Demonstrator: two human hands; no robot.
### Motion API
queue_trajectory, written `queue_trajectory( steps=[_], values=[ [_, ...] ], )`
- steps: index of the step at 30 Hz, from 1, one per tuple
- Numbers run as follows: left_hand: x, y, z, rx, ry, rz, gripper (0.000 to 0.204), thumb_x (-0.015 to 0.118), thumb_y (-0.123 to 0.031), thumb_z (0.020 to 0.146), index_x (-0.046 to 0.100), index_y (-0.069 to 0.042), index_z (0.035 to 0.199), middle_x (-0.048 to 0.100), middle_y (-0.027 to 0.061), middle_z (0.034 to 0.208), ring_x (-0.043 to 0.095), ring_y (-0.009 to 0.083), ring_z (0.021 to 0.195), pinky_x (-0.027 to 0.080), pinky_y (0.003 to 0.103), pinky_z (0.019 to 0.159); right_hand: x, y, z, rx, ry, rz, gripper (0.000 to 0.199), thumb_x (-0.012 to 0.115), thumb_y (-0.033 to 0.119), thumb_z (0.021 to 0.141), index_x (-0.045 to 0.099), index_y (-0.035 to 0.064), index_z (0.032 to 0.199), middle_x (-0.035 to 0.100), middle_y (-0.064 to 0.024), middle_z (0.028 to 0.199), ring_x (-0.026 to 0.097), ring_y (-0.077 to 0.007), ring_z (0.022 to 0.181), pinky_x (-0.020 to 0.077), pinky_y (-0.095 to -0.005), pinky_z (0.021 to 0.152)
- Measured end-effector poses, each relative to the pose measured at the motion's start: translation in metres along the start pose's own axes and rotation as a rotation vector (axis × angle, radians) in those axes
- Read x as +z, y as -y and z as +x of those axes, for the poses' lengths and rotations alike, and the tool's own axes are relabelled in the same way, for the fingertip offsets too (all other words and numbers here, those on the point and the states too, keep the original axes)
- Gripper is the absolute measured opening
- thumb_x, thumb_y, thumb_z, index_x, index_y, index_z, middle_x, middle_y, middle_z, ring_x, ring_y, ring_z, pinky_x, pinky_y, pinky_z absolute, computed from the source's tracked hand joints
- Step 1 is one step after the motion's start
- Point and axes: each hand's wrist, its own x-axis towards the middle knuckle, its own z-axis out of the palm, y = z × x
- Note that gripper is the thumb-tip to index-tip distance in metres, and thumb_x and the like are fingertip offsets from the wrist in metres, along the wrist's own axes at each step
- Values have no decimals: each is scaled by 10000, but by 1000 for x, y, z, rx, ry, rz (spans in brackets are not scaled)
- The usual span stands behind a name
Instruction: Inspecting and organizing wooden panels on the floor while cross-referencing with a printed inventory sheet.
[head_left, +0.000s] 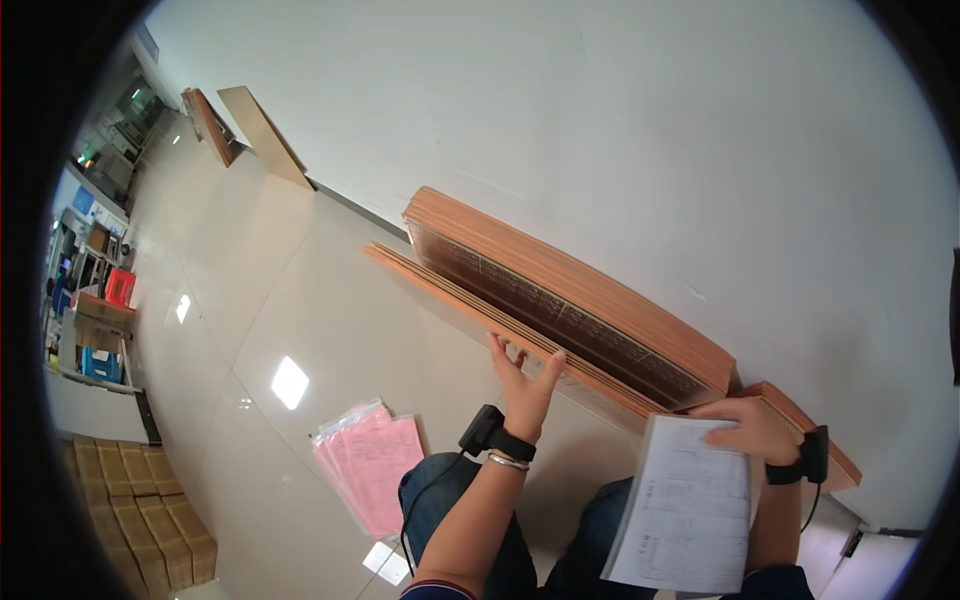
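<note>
Several thin flat boards point(450, 290) with orange-brown edges lean away from a thicker stack. My left hand point(525, 392) grips their top edge, thumb and fingers spread along it. Behind them the thicker stack of boards point(570, 262) rests against the wall; a dark face with rows of small pale marks shows in the gap. My right hand point(745, 428) holds a white paper sheet with printed lines point(680, 510), seemingly in a clear sleeve, by its top right. This hand is close to the near right end of the boards, and its fingers are partly hidden.
Pink sheets in clear sleeves point(375, 465) lie fanned on the glossy tiled floor, left of my knees. Another short stack of boards point(830, 455) stands at the right. Farther along the wall lean more panels point(265, 135). Cardboard boxes point(150, 510) are piled lower left.
</note>
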Motion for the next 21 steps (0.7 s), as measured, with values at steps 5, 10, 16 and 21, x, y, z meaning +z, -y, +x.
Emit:
queue_trajectory(
  steps=[5, 10, 16, 21],
  values=[
    [-2, 1, 1, 15, -1, 20, 965, 689, -249, 704, -14, -8, 1319, 131, 205, 1332, 196, 242, 1231, 241, 355, 989, -50, -16, -32, -20, -160, 367, 190, 526, 111, 781, 553, 23, 947, 569, -57, 918, 533, -111, 794, 434, -247, 716],
    [0, 2, 3, 19, 2, 18, 966, 688, -251, 705, -15, -2, 1318, 150, 196, 1323, 210, 233, 1222, 246, 353, 983, -51, 10, -27, -244, -705, 778, 330, 483, 88, 840, 427, 23, 1158, 501, -69, 1120, 485, -156, 1005, 382, -298, 886],
    [8, 6, 7, 109, -47, 67, 1009, 709, -262, 683, -22, 39, 1311, 210, 163, 1248, 289, 230, 1121, 301, 325, 932, -34, 6, -18, -417, -826, 977, 382, 442, 127, 877, 340, 7, 1225, 418, -81, 1222, 418, -171, 1098, 342, -331, 941],
    [-1, 1, 1, 17, 11, 32, 948, 669, -243, 722, -29, 0, 1317, 114, 197, 1341, 180, 230, 1238, 233, 353, 992, -23, 36, -2, -536, -1081, 1071, 365, 408, 84, 886, 317, 25, 1235, 404, -63, 1218, 397, -151, 1103, 329, -302, 945]
  ],
)
